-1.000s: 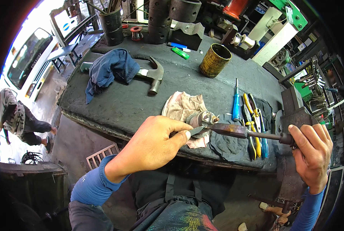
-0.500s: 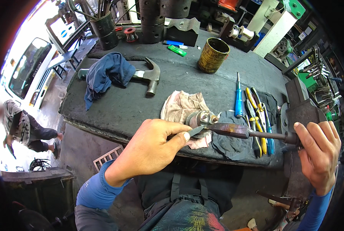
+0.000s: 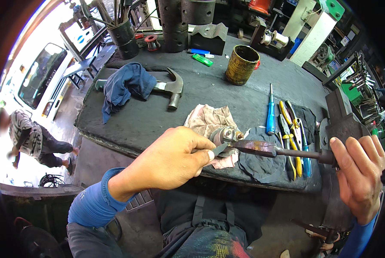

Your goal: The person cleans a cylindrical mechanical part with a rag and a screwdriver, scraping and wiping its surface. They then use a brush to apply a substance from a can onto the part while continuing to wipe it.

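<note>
My left hand pinches a thin flat grey strip between thumb and forefinger. The strip points at a small round metal part with threaded studs, which rests on a pinkish-beige rag. From the right, my right hand grips the dark handle end of a soldering iron with a thick, heat-stained copper head. The head's tip reaches the studs, close by the strip's end; whether they touch, I cannot tell. Part of the strip is hidden by my left fingers.
A blue screwdriver and yellow-handled pliers lie beyond the iron. A claw hammer, partly under a blue cloth, lies left on the black bench. Farther back stands a stained tin. Another person is at far left.
The whole view has shifted slightly, so the bench appears farther right and lower. Less of the grey strip shows beyond my left fingers. The person at far left has changed posture.
</note>
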Tool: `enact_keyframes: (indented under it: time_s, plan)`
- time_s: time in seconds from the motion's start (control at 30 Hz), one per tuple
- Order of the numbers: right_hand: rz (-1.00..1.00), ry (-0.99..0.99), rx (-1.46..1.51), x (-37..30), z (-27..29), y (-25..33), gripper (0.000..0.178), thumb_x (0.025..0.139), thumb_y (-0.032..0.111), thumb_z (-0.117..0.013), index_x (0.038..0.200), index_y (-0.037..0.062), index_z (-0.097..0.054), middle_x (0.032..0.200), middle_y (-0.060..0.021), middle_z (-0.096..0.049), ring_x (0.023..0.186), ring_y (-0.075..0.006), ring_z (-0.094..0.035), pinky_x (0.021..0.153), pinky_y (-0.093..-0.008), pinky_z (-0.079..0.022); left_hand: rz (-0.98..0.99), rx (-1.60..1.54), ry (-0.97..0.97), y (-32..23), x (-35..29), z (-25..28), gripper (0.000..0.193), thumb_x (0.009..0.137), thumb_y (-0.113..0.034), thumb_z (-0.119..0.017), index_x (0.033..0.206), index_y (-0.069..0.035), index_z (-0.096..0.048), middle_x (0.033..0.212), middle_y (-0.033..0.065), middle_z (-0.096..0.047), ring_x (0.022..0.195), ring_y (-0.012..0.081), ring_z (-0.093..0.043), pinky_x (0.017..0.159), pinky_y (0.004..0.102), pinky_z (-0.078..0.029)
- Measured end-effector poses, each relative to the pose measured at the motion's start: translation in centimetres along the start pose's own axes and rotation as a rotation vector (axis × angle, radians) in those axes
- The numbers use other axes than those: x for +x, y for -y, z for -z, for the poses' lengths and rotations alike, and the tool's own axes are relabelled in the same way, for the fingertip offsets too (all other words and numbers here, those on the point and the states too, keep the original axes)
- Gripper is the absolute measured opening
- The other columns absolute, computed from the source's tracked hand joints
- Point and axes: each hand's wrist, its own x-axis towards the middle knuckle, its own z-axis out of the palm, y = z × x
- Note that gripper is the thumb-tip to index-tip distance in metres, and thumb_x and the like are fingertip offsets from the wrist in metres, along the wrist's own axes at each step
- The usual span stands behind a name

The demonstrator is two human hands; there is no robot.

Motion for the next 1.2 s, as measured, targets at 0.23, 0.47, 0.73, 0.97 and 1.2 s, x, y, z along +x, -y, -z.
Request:
enact_keyframes:
  time_s: [0.23,0.47,0.73,0.97,1.2]
  plan:
    - [0.017,-0.014,0.023,0.0,-0.3,-0.3,0.044,0.064,0.004,-0.077,0.107,-0.0061,-0.073,0.082,-0.0109,-0.057,0.071,-0.0227,-0.051,0.062,-0.0389,-0.038,0.047,0.013,0.012,-1.1,-0.1,0.2,0.027,0.096,-0.011,-0.059,0.107,0.010,-0.071,0.066,0.0117,-0.063,0.060,0.0142,-0.063,0.059,0.0343,-0.051]
    - [-0.015,0.057,0.026,-1.5,-0.9,-0.7,0.056,0.056,0.000,-0.072,0.112,-0.0096,-0.070,0.090,-0.0144,-0.058,0.078,-0.0284,-0.054,0.070,-0.0428,-0.041,0.143,-0.090,0.092,-1.5,0.1,0.4,0.029,0.104,-0.012,-0.057,0.123,0.007,-0.071,0.070,-0.0004,-0.062,0.054,0.0054,-0.055,0.053,0.0226,-0.047]
    - [-0.003,0.056,0.020,-1.1,-0.6,-0.7,0.056,0.057,0.000,-0.072,0.113,-0.0090,-0.070,0.089,-0.0139,-0.057,0.077,-0.0276,-0.053,0.068,-0.0426,-0.040,0.191,-0.085,0.165,-2.6,0.6,1.0,0.024,0.104,-0.012,-0.058,0.111,0.004,-0.073,0.070,-0.0002,-0.064,0.055,0.0063,-0.060,0.052,0.0225,-0.048]
    - [-0.007,0.027,0.000,-1.3,-0.8,-0.5,0.055,0.057,-0.001,-0.073,0.112,-0.0071,-0.071,0.090,-0.0137,-0.057,0.078,-0.0276,-0.054,0.070,-0.0428,-0.042,0.177,-0.061,0.158,-2.3,0.6,1.1,0.026,0.103,-0.012,-0.059,0.117,0.006,-0.072,0.071,0.0009,-0.066,0.054,0.0068,-0.060,0.052,0.0230,-0.049]
    - [-0.029,0.010,0.004,-1.5,-0.5,0.0,0.058,0.056,0.000,-0.076,0.114,-0.0045,-0.071,0.093,-0.0126,-0.057,0.081,-0.0277,-0.056,0.071,-0.0430,-0.043,0.106,0.034,0.094,-1.7,0.3,0.8,0.028,0.101,-0.013,-0.061,0.119,0.006,-0.072,0.068,0.0001,-0.065,0.052,0.0060,-0.055,0.050,0.0240,-0.045]
